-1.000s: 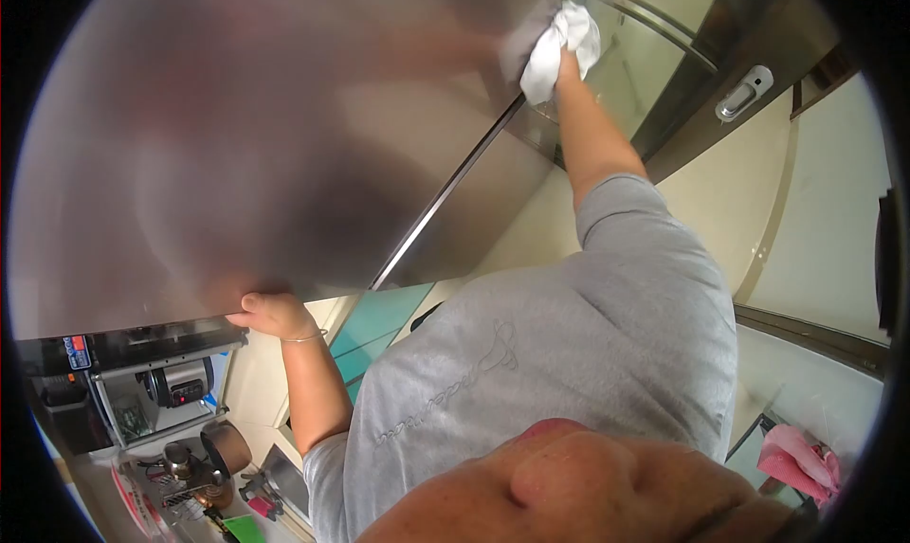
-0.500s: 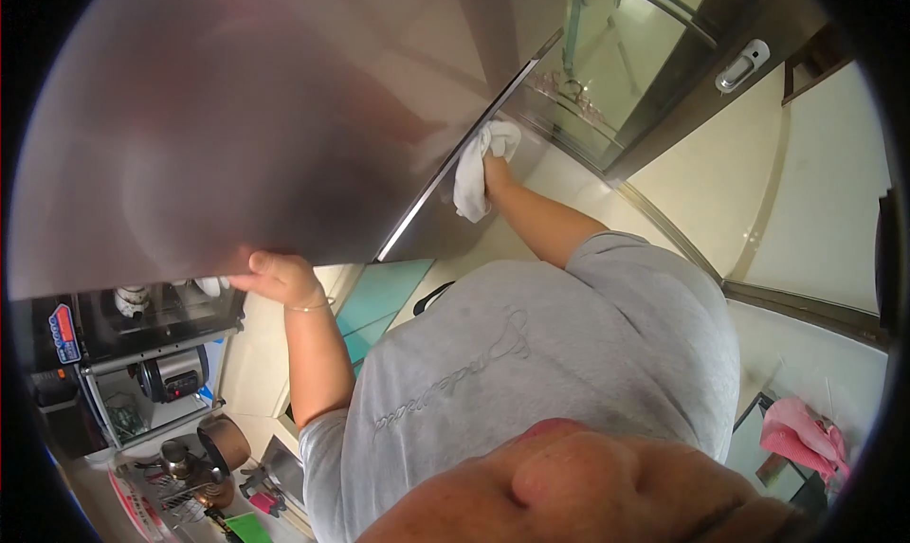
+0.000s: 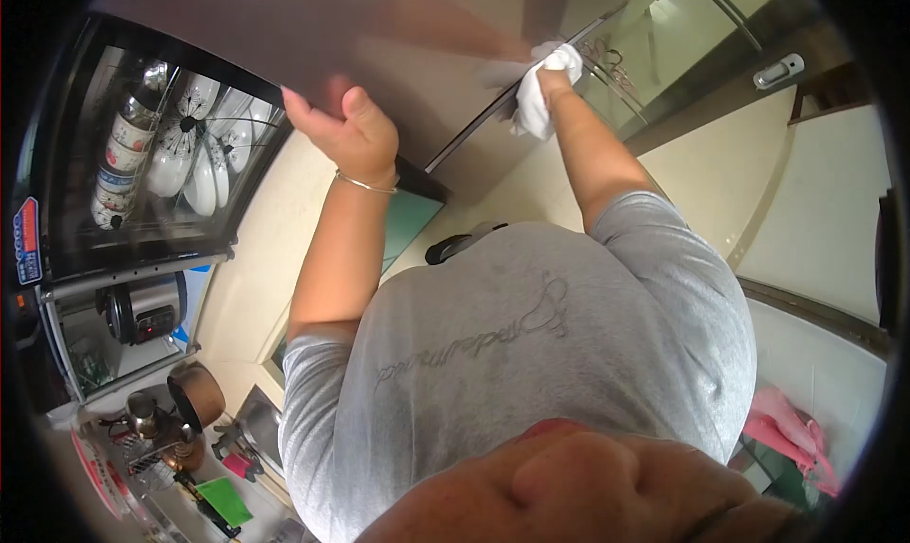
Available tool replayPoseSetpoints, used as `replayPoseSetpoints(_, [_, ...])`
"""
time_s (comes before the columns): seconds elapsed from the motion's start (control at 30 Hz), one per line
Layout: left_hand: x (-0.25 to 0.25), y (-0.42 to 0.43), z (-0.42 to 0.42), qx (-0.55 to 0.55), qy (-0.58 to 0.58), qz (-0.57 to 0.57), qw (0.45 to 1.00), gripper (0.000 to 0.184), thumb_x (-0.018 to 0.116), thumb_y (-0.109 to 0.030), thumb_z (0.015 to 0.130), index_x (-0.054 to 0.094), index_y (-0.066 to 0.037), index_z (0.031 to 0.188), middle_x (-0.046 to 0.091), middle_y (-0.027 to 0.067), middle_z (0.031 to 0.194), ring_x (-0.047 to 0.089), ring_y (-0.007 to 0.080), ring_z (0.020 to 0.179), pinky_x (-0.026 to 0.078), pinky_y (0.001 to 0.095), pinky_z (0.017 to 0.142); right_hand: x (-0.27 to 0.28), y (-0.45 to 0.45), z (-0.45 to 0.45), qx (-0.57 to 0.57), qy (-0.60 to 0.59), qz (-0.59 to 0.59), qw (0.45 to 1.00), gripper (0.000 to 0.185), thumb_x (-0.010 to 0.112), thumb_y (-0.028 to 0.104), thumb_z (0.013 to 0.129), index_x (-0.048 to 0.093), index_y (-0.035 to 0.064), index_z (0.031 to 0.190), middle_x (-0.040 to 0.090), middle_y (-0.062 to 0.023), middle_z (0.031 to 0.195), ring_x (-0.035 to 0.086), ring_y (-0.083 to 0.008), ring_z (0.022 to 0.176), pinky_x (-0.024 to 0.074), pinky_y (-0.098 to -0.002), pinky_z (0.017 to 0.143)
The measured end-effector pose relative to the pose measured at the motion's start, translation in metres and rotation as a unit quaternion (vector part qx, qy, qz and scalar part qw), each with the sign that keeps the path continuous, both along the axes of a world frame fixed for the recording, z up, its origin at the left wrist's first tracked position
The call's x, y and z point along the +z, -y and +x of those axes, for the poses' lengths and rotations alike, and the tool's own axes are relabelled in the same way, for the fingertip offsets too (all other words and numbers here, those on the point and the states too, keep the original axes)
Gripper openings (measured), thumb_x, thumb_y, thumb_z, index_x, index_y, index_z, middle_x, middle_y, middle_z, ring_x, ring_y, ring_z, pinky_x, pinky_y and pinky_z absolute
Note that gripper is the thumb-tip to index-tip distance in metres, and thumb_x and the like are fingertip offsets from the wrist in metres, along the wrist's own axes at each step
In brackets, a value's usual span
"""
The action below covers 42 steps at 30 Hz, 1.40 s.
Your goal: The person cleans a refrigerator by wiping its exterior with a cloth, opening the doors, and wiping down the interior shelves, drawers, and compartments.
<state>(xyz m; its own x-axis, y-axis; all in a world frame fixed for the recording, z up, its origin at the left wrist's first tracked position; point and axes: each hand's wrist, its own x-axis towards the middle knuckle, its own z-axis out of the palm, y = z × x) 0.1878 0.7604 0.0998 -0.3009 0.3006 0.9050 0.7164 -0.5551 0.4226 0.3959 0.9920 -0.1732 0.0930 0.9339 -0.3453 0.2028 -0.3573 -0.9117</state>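
Observation:
My right hand [image 3: 559, 86] presses a bunched white cloth [image 3: 538, 102] against a glossy dark door panel [image 3: 389, 31], by the metallic strip [image 3: 517, 86] along its side. The fingers are partly hidden by the cloth. My left hand [image 3: 349, 135], with a thin bracelet at the wrist, is at the panel's lower edge, thumb and fingers apart. Its fingertips reach the edge; whether they press on it I cannot tell. The panel's shiny surface mirrors the thumb.
On the left, a black glass-fronted cabinet [image 3: 71, 164] holds white dishes. Below it, a rice cooker [image 3: 147, 308] sits on a rack, near a copper-coloured pot [image 3: 196, 396]. A dark-framed door with a metal handle [image 3: 779, 71] is at upper right, and a pink cloth [image 3: 791, 434] at lower right.
My right hand and the white cloth have moved up and right along the strip. My left hand has shifted up and right. The panel has shifted in view, showing more of the glass-fronted cabinet.

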Motion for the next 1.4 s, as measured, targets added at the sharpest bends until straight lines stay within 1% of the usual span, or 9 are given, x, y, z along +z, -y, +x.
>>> replayPoseSetpoints(0.13, [-0.014,0.005,-0.012,0.028,-0.021,-0.009,0.999,0.073,0.050,-0.041,0.094,0.022,0.011,0.137,0.040,0.0233,0.127,0.042,0.0326,0.114,0.034,0.0423,0.098,-0.008,0.065,-0.039,0.072,0.038,0.042,0.996,0.081,0.058,0.025,0.076,0.025,-0.0166,0.137,0.043,-0.0303,0.136,0.043,-0.0334,0.129,0.0322,-0.0294,0.107])
replayPoseSetpoints(0.27, [-0.014,0.005,-0.013,0.085,-0.079,0.033,0.993,0.074,0.051,-0.041,0.094,0.022,0.012,0.137,0.039,0.0264,0.128,0.041,0.0390,0.113,0.034,0.0461,0.098,0.000,0.143,-0.086,0.158,0.112,-0.066,0.979,0.106,0.063,0.035,0.076,-0.005,-0.0156,0.141,0.041,-0.0341,0.135,0.046,-0.0357,0.126,0.0347,-0.0290,0.105])
replayPoseSetpoints(0.33, [-0.015,0.009,-0.014,0.089,-0.078,0.022,0.993,0.072,0.052,-0.038,0.094,0.024,0.012,0.137,0.039,0.0268,0.128,0.041,0.0394,0.114,0.034,0.0466,0.098,0.020,0.191,-0.097,0.199,0.095,-0.091,0.971,0.117,0.070,0.044,0.073,-0.005,-0.0177,0.139,0.041,-0.0352,0.134,0.045,-0.0354,0.126,0.0350,-0.0281,0.105])
replayPoseSetpoints(0.57, [-0.003,0.028,-0.005,0.073,-0.010,-0.041,0.996,0.065,0.059,-0.016,0.085,0.029,0.012,0.135,0.043,0.0274,0.125,0.043,0.0387,0.115,0.035,0.0457,0.099,0.029,0.265,-0.094,0.173,0.068,-0.037,0.982,0.101,0.076,0.038,0.073,0.022,-0.0151,0.139,0.045,-0.0266,0.135,0.047,-0.0318,0.126,0.0361,-0.0346,0.105])
replayPoseSetpoints(0.67, [0.001,0.031,-0.004,0.089,-0.025,-0.031,0.995,0.064,0.060,-0.014,0.084,0.030,0.012,0.134,0.044,0.0273,0.126,0.044,0.0397,0.116,0.036,0.0455,0.099,0.075,0.285,-0.077,0.217,-0.072,-0.045,0.972,0.053,0.070,0.014,0.080,0.050,-0.0028,0.126,0.060,-0.0125,0.119,0.057,-0.0228,0.107,0.0447,-0.0324,0.092])
replayPoseSetpoints(0.9, [-0.001,0.036,0.009,0.079,-0.017,-0.028,0.996,0.067,0.065,-0.019,0.083,0.034,0.009,0.135,0.045,0.0263,0.127,0.043,0.0427,0.114,0.036,0.0479,0.098,0.103,0.301,-0.024,0.320,-0.029,-0.006,0.947,0.047,0.069,0.014,0.079,0.055,0.0024,0.123,0.063,-0.0110,0.114,0.059,-0.0218,0.104,0.0453,-0.0331,0.092])
replayPoseSetpoints(1.03, [-0.003,0.061,0.043,0.145,-0.092,-0.037,0.984,0.068,0.064,-0.019,0.086,0.030,0.010,0.137,0.041,0.0289,0.132,0.041,0.0438,0.120,0.034,0.0473,0.102,0.096,0.304,0.017,0.297,0.045,0.024,0.953,0.050,0.072,0.025,0.078,0.057,0.0052,0.122,0.064,-0.0128,0.115,0.060,-0.0255,0.106,0.0450,-0.0340,0.093])
replayPoseSetpoints(1.3, [-0.015,0.101,0.086,-0.051,-0.134,-0.050,0.988,0.071,0.071,-0.020,0.079,0.035,0.007,0.135,0.036,0.0307,0.133,0.040,0.0426,0.118,0.035,0.0479,0.099,0.124,0.347,0.070,0.263,0.133,0.055,0.954,0.050,0.076,0.031,0.075,0.061,0.0086,0.117,0.067,-0.0117,0.106,0.063,-0.0250,0.097,0.0474,-0.0335,0.090])
replayPoseSetpoints(1.4, [-0.018,0.105,0.100,-0.143,-0.187,0.017,0.972,0.058,0.073,-0.015,0.077,0.048,0.001,0.127,0.035,0.0282,0.133,0.043,0.0358,0.108,0.045,0.0386,0.081,0.136,0.361,0.085,0.256,0.183,-0.016,0.949,0.051,0.075,0.039,0.075,0.062,0.0103,0.116,0.067,-0.0121,0.108,0.063,-0.0263,0.101,0.0464,-0.0348,0.091])
